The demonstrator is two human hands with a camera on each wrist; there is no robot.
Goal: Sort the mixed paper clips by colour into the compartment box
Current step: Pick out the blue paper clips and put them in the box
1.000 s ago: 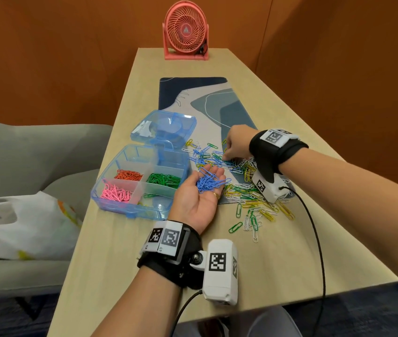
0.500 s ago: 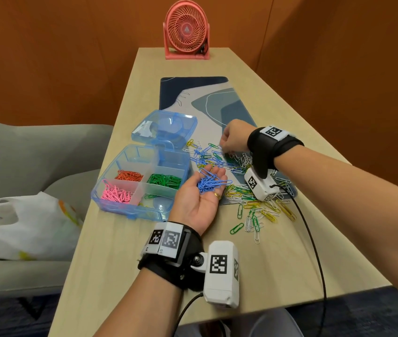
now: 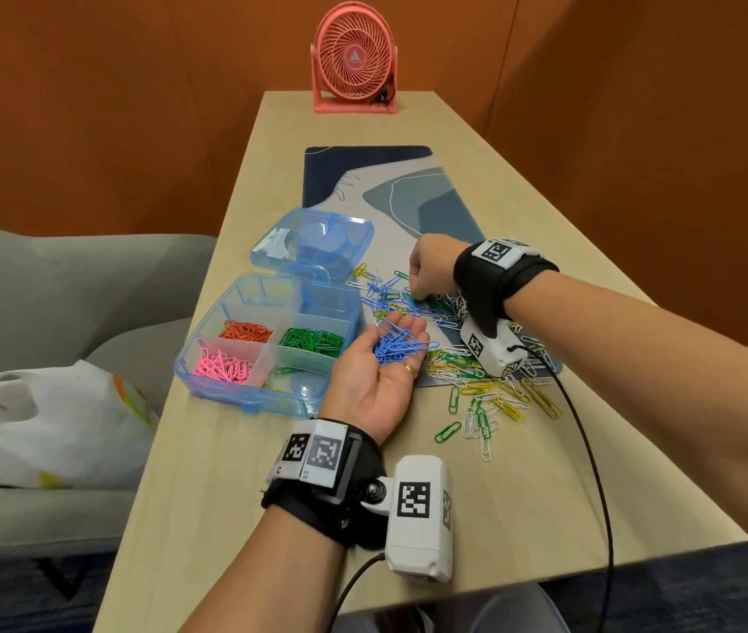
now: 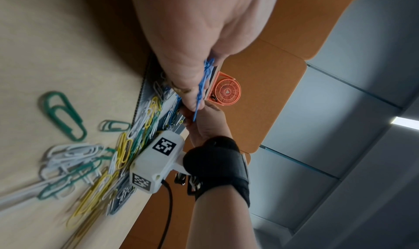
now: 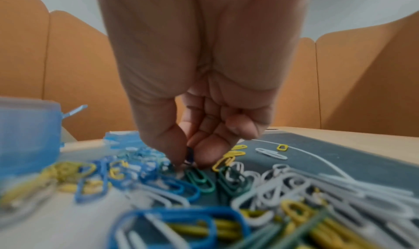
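While a palm-up left hand (image 3: 379, 381) cups a bunch of blue paper clips (image 3: 397, 342) on loosely curved fingers at the near side of the bench (image 3: 207, 486), sorting goes on beyond it. Left of that hand sits the blue compartment box (image 3: 267, 340), lid open, with pink clips (image 3: 221, 365), orange clips (image 3: 244, 332) and green clips (image 3: 312, 342) in separate compartments. Just past the cupped palm, the right hand (image 3: 431, 271) reaches down into the mixed pile (image 3: 477, 372) on the patterned mat (image 3: 408, 198), thumb and fingertips (image 5: 205, 154) closed on what looks like a dark blue clip (image 5: 190, 154). Any drop-off appears to lie nearer and slightly left, into the waiting palm. A pink desk fan (image 3: 353, 61) stands at the far end
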